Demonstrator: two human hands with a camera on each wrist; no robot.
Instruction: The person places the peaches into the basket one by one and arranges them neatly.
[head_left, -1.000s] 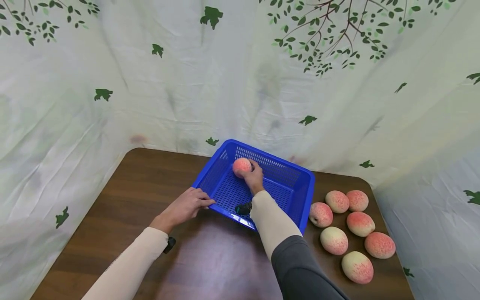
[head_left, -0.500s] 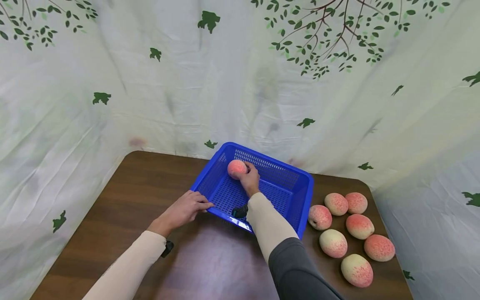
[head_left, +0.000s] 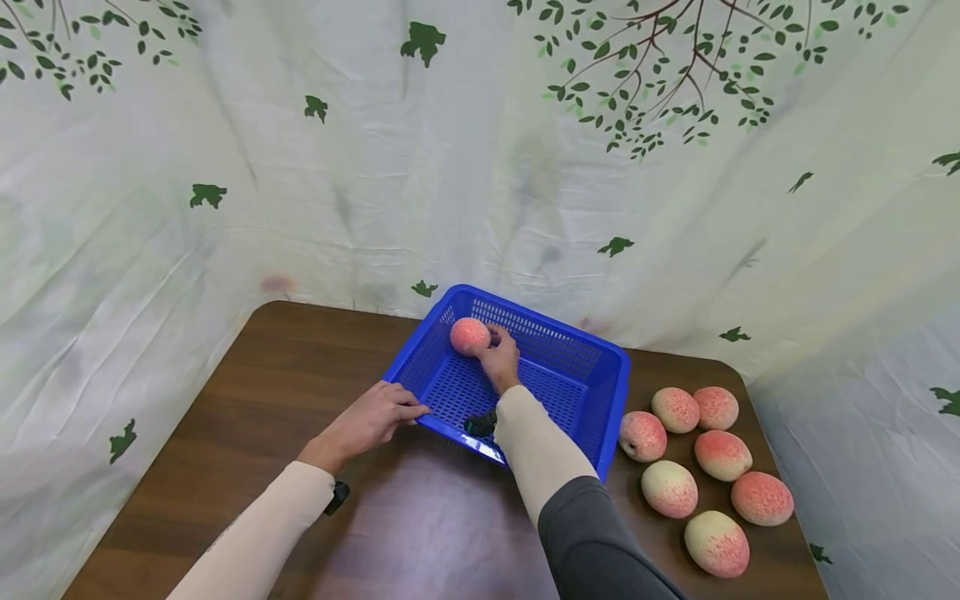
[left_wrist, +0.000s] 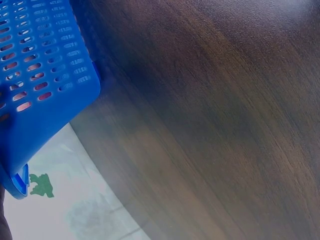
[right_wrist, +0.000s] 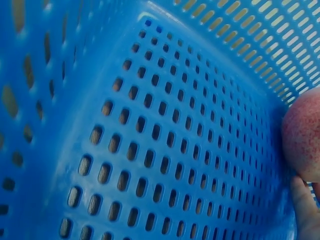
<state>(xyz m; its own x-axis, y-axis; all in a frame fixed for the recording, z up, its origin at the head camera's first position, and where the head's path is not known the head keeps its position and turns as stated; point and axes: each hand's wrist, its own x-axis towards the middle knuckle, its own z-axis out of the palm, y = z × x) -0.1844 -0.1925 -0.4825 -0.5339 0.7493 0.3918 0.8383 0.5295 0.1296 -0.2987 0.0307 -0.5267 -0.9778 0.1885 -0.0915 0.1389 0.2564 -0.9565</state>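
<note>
A blue plastic basket with slotted walls stands at the back of the table, turned at an angle. At its near left corner my left hand grips the rim, thumb along the edge. Inside, by the left back corner, is a pink peach. My right hand reaches over the front rim and holds the peach's right side between thumb and fingers. In the right wrist view the thumb lies against the underside of the peach. Pink shows through the basket's slots in the left wrist view.
Several more peaches lie on the brown table to the right of the basket, the outer ones near the right edge. A white curtain printed with leaves hangs close behind the table and along both sides.
The peach has moved a little left and back inside the basket, with my right hand following it. My left hand keeps its place on the rim.
</note>
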